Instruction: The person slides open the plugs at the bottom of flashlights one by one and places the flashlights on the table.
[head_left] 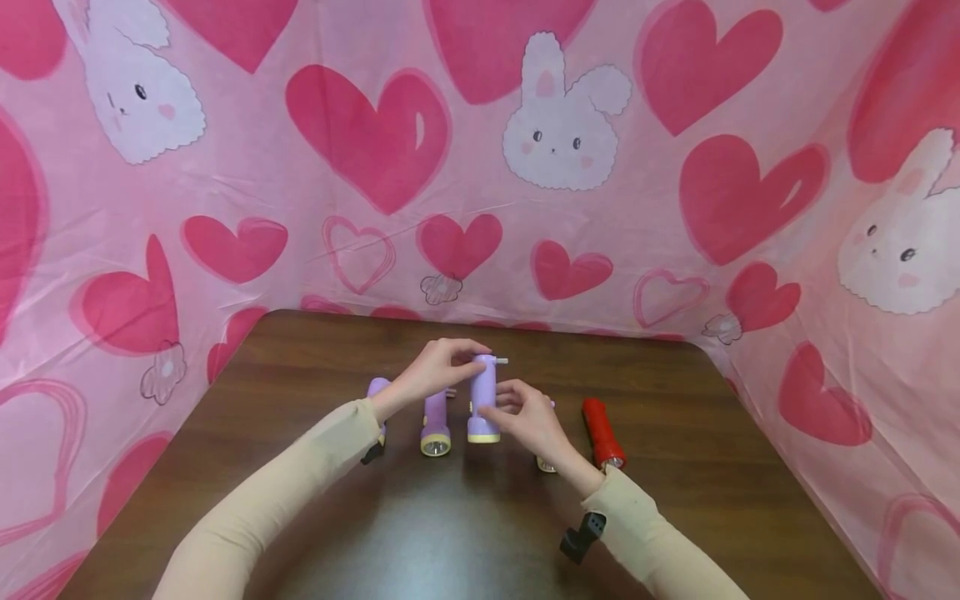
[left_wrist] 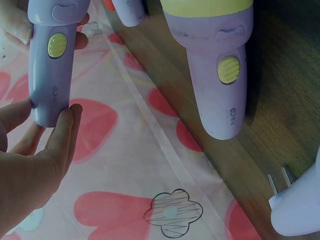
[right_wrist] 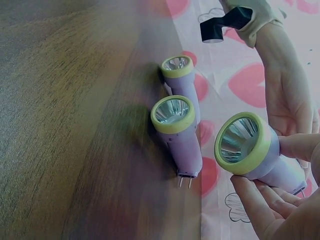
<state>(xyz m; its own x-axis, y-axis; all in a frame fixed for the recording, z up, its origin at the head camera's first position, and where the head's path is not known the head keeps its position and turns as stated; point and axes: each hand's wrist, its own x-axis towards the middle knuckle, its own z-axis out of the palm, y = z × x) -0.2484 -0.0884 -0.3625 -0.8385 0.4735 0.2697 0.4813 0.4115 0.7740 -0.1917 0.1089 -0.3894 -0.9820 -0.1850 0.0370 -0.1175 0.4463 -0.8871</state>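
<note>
From the head camera, a purple torch (head_left: pixel 483 398) stands upright on its yellow lens end on the brown bench (head_left: pixel 300 375), near the middle. The left hand (head_left: pixel 438 367) pinches its top end with curled fingers, where two metal prongs stick out sideways. The right hand (head_left: pixel 528 417) grips the lower body from the right side. A second purple torch (head_left: pixel 435 423) lies just left of it with its lens toward the person. A third purple torch (head_left: pixel 377 388) is mostly hidden behind the left forearm. A red torch (head_left: pixel 602 432) lies to the right, apart from the hands, and a small part of one more torch shows under the right wrist. A pink cloth (head_left: pixel 480 167) with hearts and rabbits walls in the bench.

The left wrist camera shows what the head view cannot: the held torch (left_wrist: pixel 51 65) has a yellow slide switch on its body, and the left hand (left_wrist: pixel 35 160) has thumb and a fingertip pressed on either side of its end. The second torch (left_wrist: pixel 217 75) carries the same switch.

The right wrist camera looks into the lenses. The held torch (right_wrist: pixel 252 150) has a shiny reflector ringed in yellow, with the right hand's fingers (right_wrist: pixel 260 205) curled round the rim. The second torch (right_wrist: pixel 176 135) and third torch (right_wrist: pixel 181 75) lie side by side at the bench edge, prongs visible on the nearer one.
</note>
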